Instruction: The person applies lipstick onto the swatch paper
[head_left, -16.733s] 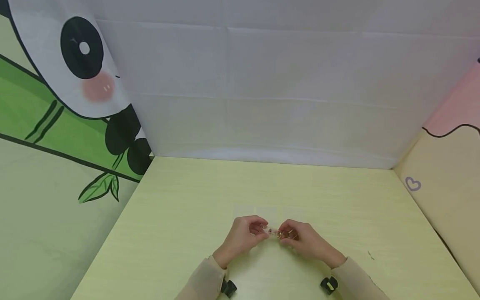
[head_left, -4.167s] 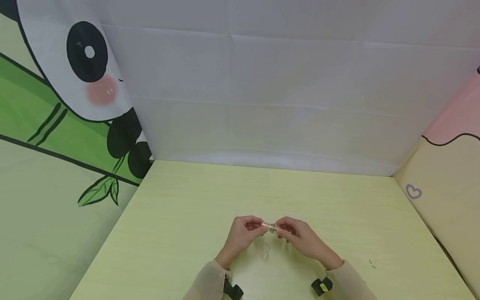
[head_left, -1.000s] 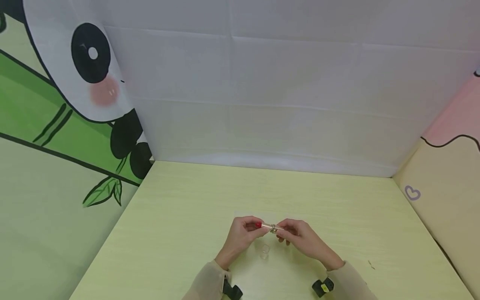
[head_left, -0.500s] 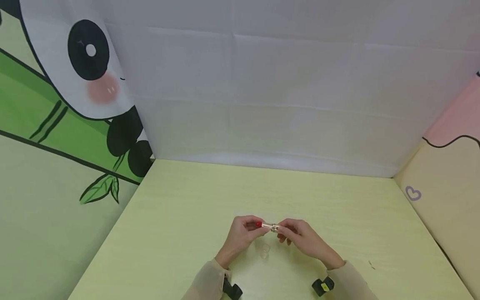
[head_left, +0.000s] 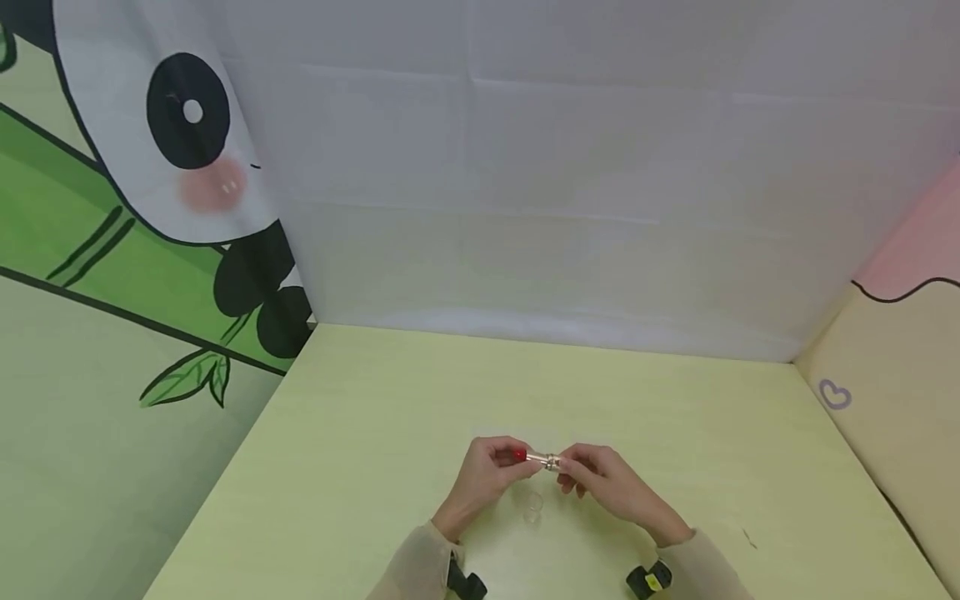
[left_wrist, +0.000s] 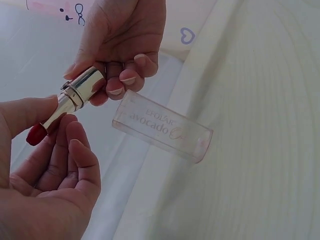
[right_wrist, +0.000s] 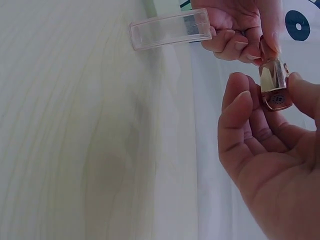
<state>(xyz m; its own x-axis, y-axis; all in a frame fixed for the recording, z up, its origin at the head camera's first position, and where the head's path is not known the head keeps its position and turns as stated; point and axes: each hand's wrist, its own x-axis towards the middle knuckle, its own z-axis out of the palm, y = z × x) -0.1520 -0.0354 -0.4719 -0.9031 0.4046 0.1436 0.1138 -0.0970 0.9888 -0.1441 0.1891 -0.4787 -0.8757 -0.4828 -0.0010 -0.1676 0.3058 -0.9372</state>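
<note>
A gold lipstick (head_left: 550,461) is held level between both hands, its red tip (left_wrist: 36,134) showing at the left end. My left hand (head_left: 491,473) pinches the narrow gold neck just behind the red tip with thumb and fingers. At the other end, the wide gold base is gripped between thumb and fingers of my right hand (head_left: 613,487); a round label shows on its end in the right wrist view. Below the hands a clear rectangular cap (left_wrist: 162,127), lettered "avocado", stands on the table.
The pale wood-grain table (head_left: 420,383) meets a white cloth backdrop (head_left: 525,208) at its far edge. Printed panels stand at left and right. A small dark mark (head_left: 750,538) shows on the table at the right.
Earliest, both hands held a clear-ended item. Later the clear cap stood on the table, then the red tip came into sight. Over the last second the hands have barely moved.
</note>
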